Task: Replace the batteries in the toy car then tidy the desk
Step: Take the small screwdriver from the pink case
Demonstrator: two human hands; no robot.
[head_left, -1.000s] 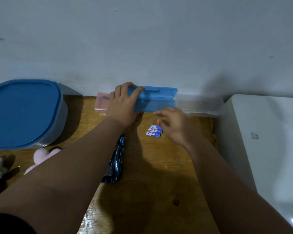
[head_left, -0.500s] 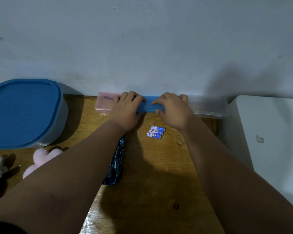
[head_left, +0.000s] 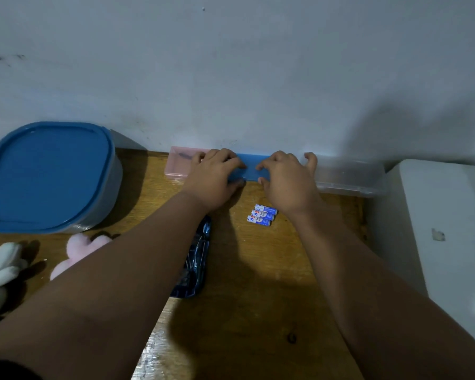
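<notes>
Blue case (head_left: pixel 251 172): the lid, raised under the left hand (head_left: pixel 214 176) a second ago, now lies flat. The right hand (head_left: pixel 285 179) has left the batteries (head_left: pixel 261 215) to join it, and both hands curl over the top and front edge, gripping the case shut between pink case (head_left: pixel 177 165) and clear case (head_left: pixel 348 176). Batteries lie loose on the bench (head_left: pixel 258 283) beside the right wrist, toy car (head_left: pixel 196 259) half under the left forearm; tidying looks begun, batteries not yet stowed.
</notes>
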